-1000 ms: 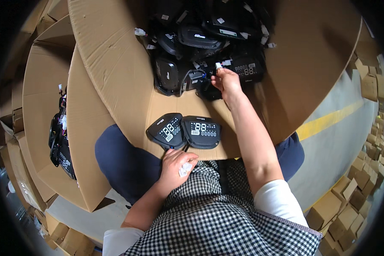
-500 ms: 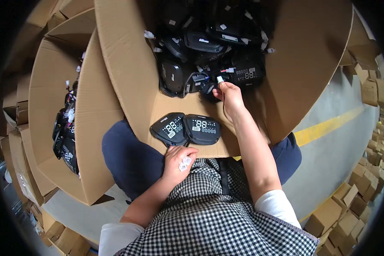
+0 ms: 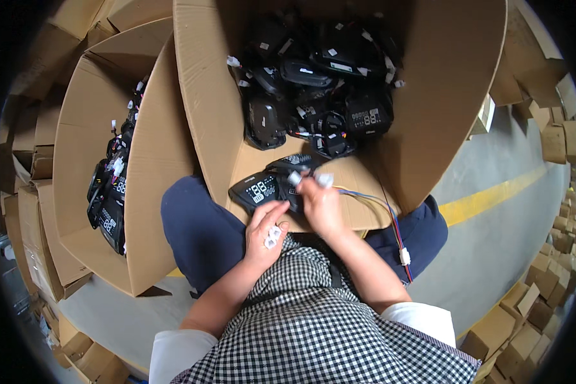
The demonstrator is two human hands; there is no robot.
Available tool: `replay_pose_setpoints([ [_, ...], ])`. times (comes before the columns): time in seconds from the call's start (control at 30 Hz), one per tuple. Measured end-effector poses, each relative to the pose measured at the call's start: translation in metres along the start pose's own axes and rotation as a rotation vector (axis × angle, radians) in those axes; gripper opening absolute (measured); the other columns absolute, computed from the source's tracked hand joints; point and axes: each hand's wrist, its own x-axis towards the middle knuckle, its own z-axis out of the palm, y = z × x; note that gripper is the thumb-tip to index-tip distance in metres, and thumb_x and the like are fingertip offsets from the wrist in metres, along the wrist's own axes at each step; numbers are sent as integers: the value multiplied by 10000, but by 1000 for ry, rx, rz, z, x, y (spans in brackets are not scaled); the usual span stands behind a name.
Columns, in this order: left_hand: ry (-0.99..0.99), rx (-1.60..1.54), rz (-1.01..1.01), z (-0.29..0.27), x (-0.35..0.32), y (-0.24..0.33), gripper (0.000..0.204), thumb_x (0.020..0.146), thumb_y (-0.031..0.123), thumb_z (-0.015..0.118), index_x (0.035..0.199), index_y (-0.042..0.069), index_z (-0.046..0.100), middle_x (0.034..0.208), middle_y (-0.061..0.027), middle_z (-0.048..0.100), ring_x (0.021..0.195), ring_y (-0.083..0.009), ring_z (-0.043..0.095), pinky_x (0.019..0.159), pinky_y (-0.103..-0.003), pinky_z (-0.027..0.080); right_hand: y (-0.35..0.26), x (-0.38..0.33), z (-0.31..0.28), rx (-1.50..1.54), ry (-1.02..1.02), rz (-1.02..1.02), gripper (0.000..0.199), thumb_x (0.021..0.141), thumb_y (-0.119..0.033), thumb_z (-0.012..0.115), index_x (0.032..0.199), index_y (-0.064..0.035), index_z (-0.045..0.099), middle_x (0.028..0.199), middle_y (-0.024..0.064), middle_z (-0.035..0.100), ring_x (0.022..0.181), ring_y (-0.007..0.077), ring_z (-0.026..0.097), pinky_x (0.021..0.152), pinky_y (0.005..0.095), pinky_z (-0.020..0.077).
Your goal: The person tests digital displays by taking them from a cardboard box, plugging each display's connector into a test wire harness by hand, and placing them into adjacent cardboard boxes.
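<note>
The right hand [image 3: 322, 206] pinches white plugs [image 3: 324, 180] above display units [image 3: 256, 191] inside the carton [image 3: 441, 83], the left hand [image 3: 258, 238] cradles small connectors [image 3: 273, 237], and the coloured wires [image 3: 395, 224], draped over its edge, could snag and pull loose.

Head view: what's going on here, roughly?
A person works at an open cardboard box, both hands close together over black display units at its near edge. The left hand holds small white connectors; the right hand has blurred white plugs at its fingers. A multicoloured cable trails over the box edge. More units lie piled deeper inside.
</note>
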Motion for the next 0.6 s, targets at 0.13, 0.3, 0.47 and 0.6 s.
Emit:
replay_pose_setpoints([
  [0.13, -131, 82, 245, -3, 4, 13, 425, 786, 102, 721, 1194, 24, 631, 1321, -203, 550, 995, -328, 648, 861, -383, 509, -22, -49, -10, -20, 29, -205, 311, 751, -41, 641, 1052, 29, 605, 1129, 206, 628, 973, 359, 641, 831, 417, 538],
  [0.3, -287, -23, 276, 1, -4, 10, 270, 817, 141, 705, 1070, 61, 657, 1242, -127, 632, 1004, -283, 656, 767, -353, 501, -20, -66, -32, 70, -198, -292, 392, 769, -47, 623, 1155, 9, 585, 1281, 186, 582, 1169, 341, 572, 991, 407, 471],
  [0.47, -357, -248, 195, 5, -10, 5, 219, 892, 189, 668, 1058, 48, 640, 1188, -141, 652, 977, -263, 660, 769, -338, 499, -32, -81, -54, -213, -100, -265, 161, 731, -22, 640, 883, 28, 621, 1185, 203, 613, 1119, 350, 599, 938, 408, 504],
  [0.6, -296, -319, 80, -3, -7, 6, 242, 943, 225, 622, 1060, 13, 635, 977, -127, 662, 872, -214, 641, 746, -310, 492, -46, -100, -78, -185, 5, 7, 47, 816, -30, 631, 835, 6, 609, 848, 164, 659, 738, 317, 656, 632, 410, 536],
])
